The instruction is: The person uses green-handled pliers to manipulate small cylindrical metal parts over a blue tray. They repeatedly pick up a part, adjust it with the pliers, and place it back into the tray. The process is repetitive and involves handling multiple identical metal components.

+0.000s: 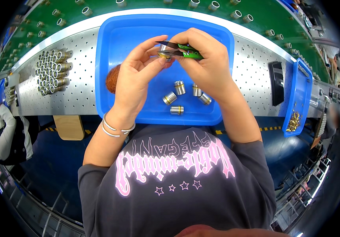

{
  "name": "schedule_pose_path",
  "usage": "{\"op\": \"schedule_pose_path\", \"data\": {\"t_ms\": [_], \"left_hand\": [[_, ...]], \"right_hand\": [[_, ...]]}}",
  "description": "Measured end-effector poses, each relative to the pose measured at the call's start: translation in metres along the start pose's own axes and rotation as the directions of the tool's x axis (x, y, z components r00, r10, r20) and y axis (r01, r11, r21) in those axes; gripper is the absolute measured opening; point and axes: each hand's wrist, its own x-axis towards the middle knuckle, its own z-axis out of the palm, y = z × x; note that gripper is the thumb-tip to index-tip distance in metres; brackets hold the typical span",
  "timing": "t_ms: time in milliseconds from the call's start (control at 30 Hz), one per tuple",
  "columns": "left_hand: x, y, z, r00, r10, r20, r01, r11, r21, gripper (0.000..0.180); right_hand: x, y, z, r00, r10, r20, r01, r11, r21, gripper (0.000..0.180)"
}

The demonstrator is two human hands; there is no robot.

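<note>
A small metal cylinder w/ brass band [164, 54] is pinched between thumb and fingertips of the left hand [136, 75], held above the blue plastic tray [114, 43]. The right hand [207, 63] is closed around green-handled snips [182, 50]; the dark blades are pointed left and meet the cylinder at its top. Whether the blades are shut on it can't be told. Both hands are held close together, fingertips nearly touching, over the tray's middle.

On the tray floor, below the hands, five loose cylinders [176, 98] of the same kind are seen, lying at odd angles, near one another but mostly apart. A brown round item [112, 79] is partly hidden behind the left wrist at the tray's left side; its kind can't be told.

The tray is set on a perforated metal bench [79, 75]. To the left, a stack of cylinders [51, 71] is laid on its side in rows. At far right, a narrow blue bin [296, 98] is seen w/ small brass parts [293, 121] at its near end. Silver bracelets [114, 128] are worn on the left wrist.
</note>
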Motion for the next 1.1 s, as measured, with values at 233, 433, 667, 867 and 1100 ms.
{"op": "schedule_pose_path", "data": {"t_ms": [233,433,667,867,1100], "left_hand": [[0.000,-0.001,-0.003,1.000,-0.030,-0.006,0.030,1.000,-0.002,0.036],[0.002,0.005,-0.007,0.997,-0.023,-0.079,0.018,0.998,-0.055,0.041],[0.001,0.006,-0.005,0.997,-0.009,-0.077,0.007,1.000,-0.021,0.044],[-0.001,0.006,-0.004,0.997,0.001,-0.078,-0.001,1.000,0.002,0.045],[0.000,0.004,-0.003,0.997,0.006,-0.071,-0.006,1.000,0.005,0.044]], "right_hand": [[-0.002,0.000,0.003,0.992,0.120,-0.049,-0.113,0.985,0.133,0.015],[-0.010,0.008,-0.004,0.991,0.099,-0.090,-0.102,0.994,-0.033,0.019],[-0.012,0.008,-0.003,0.997,0.075,-0.028,-0.078,0.989,-0.129,0.015],[-0.012,0.011,-0.001,0.996,0.049,-0.071,-0.057,0.993,-0.107,0.014],[-0.014,0.011,-0.002,0.996,0.058,-0.066,-0.065,0.993,-0.097,0.013]]}}
